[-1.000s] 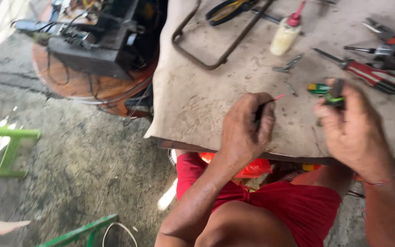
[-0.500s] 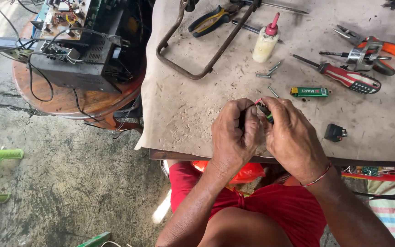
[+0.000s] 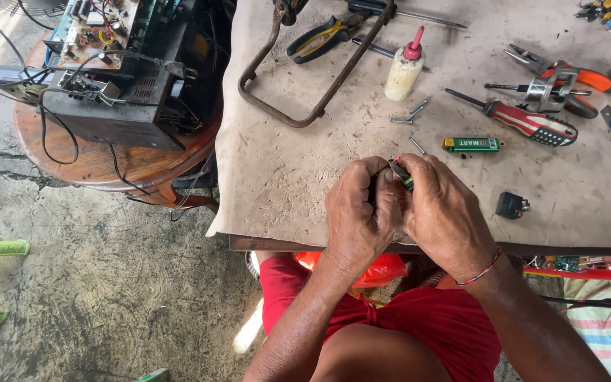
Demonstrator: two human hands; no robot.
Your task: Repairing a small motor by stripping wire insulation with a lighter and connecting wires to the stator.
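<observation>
Your worn grey-brown workbench top (image 3: 284,177) carries the scattered tools, leaving its near edge for handwork. Above that edge, your left hand (image 3: 358,212) and right hand (image 3: 443,216) are both curled shut, pressed together around one small green-and-black part (image 3: 402,174), probably for steadiness. Its long axis slants up-left, tip peeking out on top.

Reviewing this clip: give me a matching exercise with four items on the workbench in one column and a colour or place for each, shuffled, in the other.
Things:
1. glue bottle
2. screwdriver
3. pliers
4. small black part

Descriptions:
A. red and black handle
B. lies nearest the right hand
C. pink nozzle cap
D. black and yellow grips, beside the bent metal rod

Pairs: 1-C, 2-A, 3-D, 4-B
</observation>
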